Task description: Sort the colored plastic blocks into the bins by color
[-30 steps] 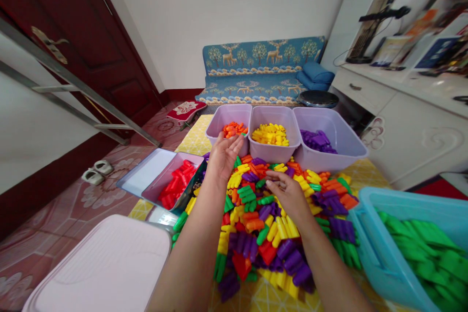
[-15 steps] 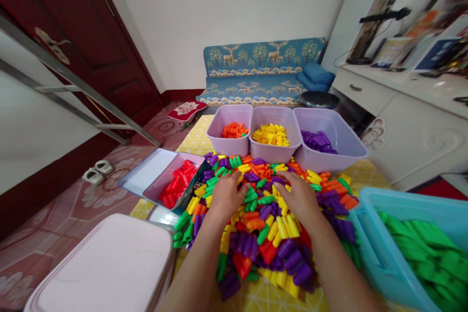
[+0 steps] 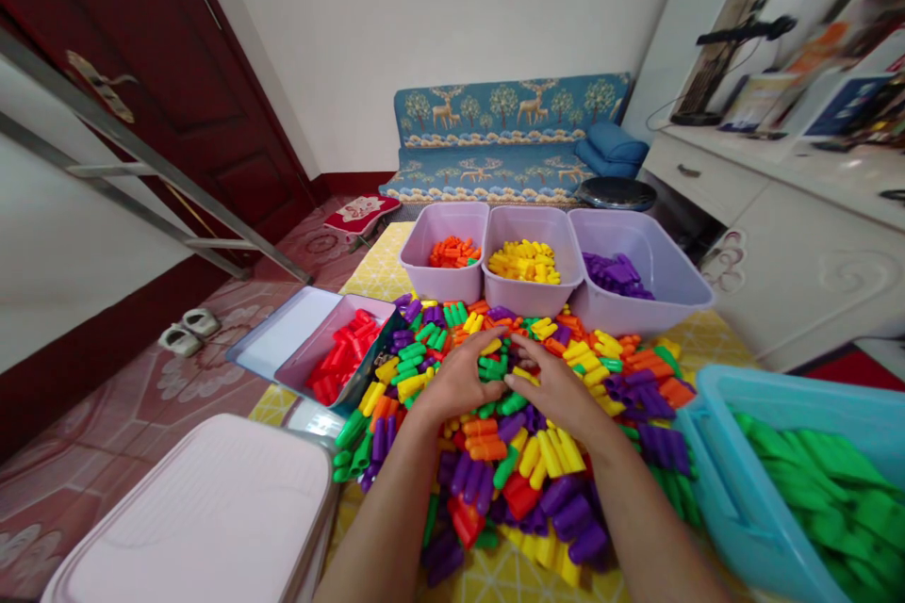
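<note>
A heap of plastic bullet-shaped building blocks (image 3: 485, 443) in purple, yellow, green, orange and red spreads over the table. On the heap, my left hand (image 3: 463, 379) lies with its fingers apart and curved toward the middle. Facing it closely, my right hand (image 3: 558, 386) is likewise spread and curved. Several green blocks (image 3: 493, 366) lie in the gap between the two hands, partly hidden by the fingers. Neither hand visibly grips a block.
Three lilac bins stand behind the heap, with orange (image 3: 414, 273), yellow (image 3: 530, 294) and purple (image 3: 636, 306) blocks. A box (image 3: 297, 367) of red blocks and a pale pink lid (image 3: 205, 509) are left. A turquoise bin (image 3: 742, 490) of green blocks stands right.
Both hands have moved inward and now nearly meet over the middle of the heap. Some blocks between them have been pushed together.
</note>
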Available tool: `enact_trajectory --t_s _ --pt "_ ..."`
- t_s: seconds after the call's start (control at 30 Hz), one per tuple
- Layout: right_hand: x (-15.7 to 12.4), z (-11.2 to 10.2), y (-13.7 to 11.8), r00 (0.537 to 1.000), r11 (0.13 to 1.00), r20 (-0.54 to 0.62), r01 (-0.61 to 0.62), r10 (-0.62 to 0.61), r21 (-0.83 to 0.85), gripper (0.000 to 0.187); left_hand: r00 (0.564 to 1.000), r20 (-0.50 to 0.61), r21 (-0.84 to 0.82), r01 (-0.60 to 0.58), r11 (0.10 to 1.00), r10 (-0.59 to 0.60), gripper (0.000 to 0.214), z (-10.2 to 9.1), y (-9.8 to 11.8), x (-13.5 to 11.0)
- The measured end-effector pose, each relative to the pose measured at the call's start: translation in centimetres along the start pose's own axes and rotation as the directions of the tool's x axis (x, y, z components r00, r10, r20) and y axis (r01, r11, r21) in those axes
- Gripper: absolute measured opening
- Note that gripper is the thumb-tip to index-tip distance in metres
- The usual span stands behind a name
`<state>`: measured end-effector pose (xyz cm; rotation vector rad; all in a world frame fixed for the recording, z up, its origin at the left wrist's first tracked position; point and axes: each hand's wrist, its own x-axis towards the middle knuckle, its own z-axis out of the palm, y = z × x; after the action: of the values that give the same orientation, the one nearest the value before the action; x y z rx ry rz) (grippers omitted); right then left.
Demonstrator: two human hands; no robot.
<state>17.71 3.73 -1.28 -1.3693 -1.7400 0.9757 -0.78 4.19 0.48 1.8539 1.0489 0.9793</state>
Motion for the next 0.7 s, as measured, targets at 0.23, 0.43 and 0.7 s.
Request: enact_trajectory --t_s 0.23,0.43,0.7 --pt "0.0 0.4 -1.3 0.999 0.985 0.025 0.027 -0.031 0.169 0.061 0.993 -0.117 -0.246 -0.016 0.969 -0.013 0.068 -0.2 0.6 0.0" --pt "0.0 0.2 -2.0 0.998 0.98 -0.056 0.051 -0.041 0.192 0.059 0.986 -0.144 -0.287 0.033 0.957 -0.077 0.057 -0.3 0.2 -0.1" --pt "-0.1 0.3 -1.9 0.997 0.971 -0.024 0.076 -0.072 0.228 0.052 0.978 -0.174 -0.295 0.063 0.953 -0.118 0.039 -0.4 0.7 -0.3"
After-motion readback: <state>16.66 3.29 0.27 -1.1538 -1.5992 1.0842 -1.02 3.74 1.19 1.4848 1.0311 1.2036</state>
